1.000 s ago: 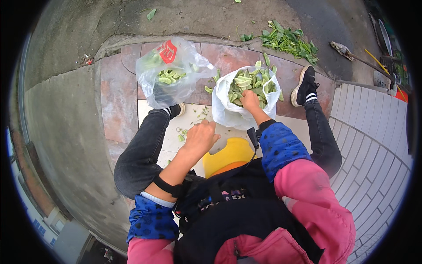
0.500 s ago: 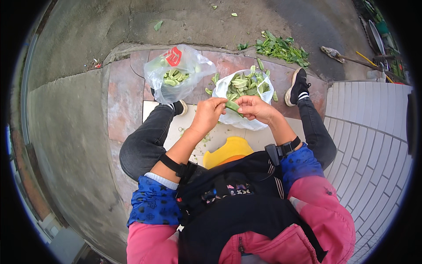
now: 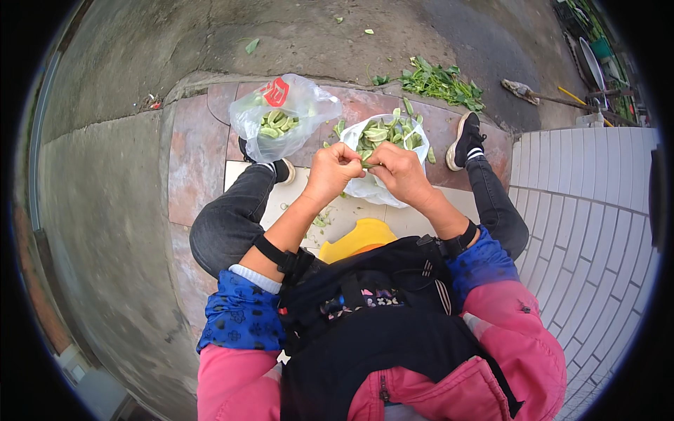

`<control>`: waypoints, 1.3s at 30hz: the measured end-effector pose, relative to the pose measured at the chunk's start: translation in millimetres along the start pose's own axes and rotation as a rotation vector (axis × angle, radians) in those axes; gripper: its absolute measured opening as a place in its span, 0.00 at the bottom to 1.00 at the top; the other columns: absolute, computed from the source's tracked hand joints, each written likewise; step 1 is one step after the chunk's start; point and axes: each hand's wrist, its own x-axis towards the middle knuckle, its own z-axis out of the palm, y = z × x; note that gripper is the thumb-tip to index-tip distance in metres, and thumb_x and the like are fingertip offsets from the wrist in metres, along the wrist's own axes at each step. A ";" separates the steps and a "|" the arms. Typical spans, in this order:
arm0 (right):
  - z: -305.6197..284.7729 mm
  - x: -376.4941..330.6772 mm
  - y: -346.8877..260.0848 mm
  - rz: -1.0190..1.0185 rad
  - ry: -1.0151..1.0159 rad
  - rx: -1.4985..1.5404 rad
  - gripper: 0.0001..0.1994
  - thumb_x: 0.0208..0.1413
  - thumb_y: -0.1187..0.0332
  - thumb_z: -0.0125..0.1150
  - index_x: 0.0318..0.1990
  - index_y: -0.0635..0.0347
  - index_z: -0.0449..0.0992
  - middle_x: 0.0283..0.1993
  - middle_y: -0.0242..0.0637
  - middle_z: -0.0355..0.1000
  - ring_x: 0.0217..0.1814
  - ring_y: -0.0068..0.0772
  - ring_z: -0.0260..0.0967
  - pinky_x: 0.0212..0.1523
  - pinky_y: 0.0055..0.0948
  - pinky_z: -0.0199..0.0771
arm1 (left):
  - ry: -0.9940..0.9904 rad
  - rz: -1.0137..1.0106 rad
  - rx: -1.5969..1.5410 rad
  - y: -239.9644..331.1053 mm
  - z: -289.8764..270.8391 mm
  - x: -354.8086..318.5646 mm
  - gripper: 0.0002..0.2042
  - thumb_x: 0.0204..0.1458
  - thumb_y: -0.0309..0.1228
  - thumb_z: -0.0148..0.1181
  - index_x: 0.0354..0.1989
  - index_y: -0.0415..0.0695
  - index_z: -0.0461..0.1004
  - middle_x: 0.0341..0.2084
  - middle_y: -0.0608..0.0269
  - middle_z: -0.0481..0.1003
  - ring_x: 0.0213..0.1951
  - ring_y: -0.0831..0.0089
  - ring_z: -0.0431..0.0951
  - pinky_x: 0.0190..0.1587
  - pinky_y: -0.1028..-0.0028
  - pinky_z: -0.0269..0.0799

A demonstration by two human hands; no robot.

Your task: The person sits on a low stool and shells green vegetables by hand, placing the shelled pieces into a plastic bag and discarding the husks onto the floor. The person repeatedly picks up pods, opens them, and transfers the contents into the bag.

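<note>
A green bean pod [image 3: 367, 165] is pinched between my two hands, mostly covered by the fingers. My left hand [image 3: 330, 172] is closed on its left end, thumb against fingertips. My right hand [image 3: 401, 172] grips the other end with its fingers curled down. Just beyond and partly under my hands stands an open white plastic bag [image 3: 373, 189] heaped with flat green pods [image 3: 385, 132]. To the left lies a clear plastic bag [image 3: 309, 95] with a red mark, holding more pods [image 3: 278, 124].
Green leafy stems [image 3: 442, 85] lie on the concrete beyond the tiles. A mop [image 3: 519, 91] is at the far right. Something yellow [image 3: 358, 237] is between my legs. Loose pods and scraps [image 3: 323, 219] dot the tiles. White tiling [image 3: 576, 189] is at right.
My right hand has turned over, its fingers now curling down over the pod. The pod, plainly visible before, is now mostly hidden. The view has shifted slightly.
</note>
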 end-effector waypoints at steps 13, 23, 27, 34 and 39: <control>-1.9 3.0 19.4 0.493 0.122 0.971 0.10 0.58 0.74 0.58 0.46 0.64 0.70 0.34 0.29 0.68 0.26 0.16 0.64 0.26 0.17 0.67 | -0.357 -0.214 -0.104 -2.1 -22.3 -2.9 0.14 0.60 0.29 0.49 0.48 0.33 0.71 0.36 0.62 0.75 0.34 0.75 0.77 0.43 0.73 0.77; -4.1 8.6 23.6 0.384 -0.005 0.879 0.07 0.58 0.75 0.57 0.43 0.64 0.72 0.34 0.30 0.69 0.28 0.17 0.67 0.29 0.18 0.71 | -0.462 -0.287 -0.193 20.4 -15.7 -10.5 0.11 0.60 0.32 0.48 0.36 0.35 0.73 0.21 0.72 0.64 0.20 0.84 0.65 0.33 0.70 0.81; 8.0 6.4 16.7 0.406 0.099 0.884 0.08 0.59 0.75 0.56 0.45 0.64 0.69 0.40 0.34 0.69 0.30 0.21 0.70 0.31 0.22 0.76 | -0.317 -0.279 -0.244 22.6 -7.5 -12.1 0.10 0.56 0.31 0.47 0.27 0.38 0.70 0.14 0.74 0.58 0.15 0.85 0.58 0.31 0.66 0.81; 42.5 7.2 -0.7 0.487 0.307 1.005 0.10 0.60 0.75 0.54 0.47 0.66 0.65 0.37 0.39 0.72 0.33 0.26 0.74 0.34 0.25 0.81 | -0.111 -0.437 -0.547 20.0 -13.8 -10.2 0.10 0.52 0.32 0.44 0.21 0.42 0.65 0.11 0.76 0.53 0.10 0.84 0.51 0.31 0.62 0.82; 41.0 15.4 -0.6 0.323 0.225 0.807 0.12 0.55 0.79 0.59 0.45 0.67 0.66 0.38 0.38 0.72 0.36 0.25 0.73 0.36 0.24 0.77 | -0.017 -0.416 -0.725 16.6 -19.4 -12.6 0.09 0.49 0.31 0.44 0.19 0.43 0.64 0.08 0.75 0.53 0.09 0.82 0.49 0.33 0.62 0.80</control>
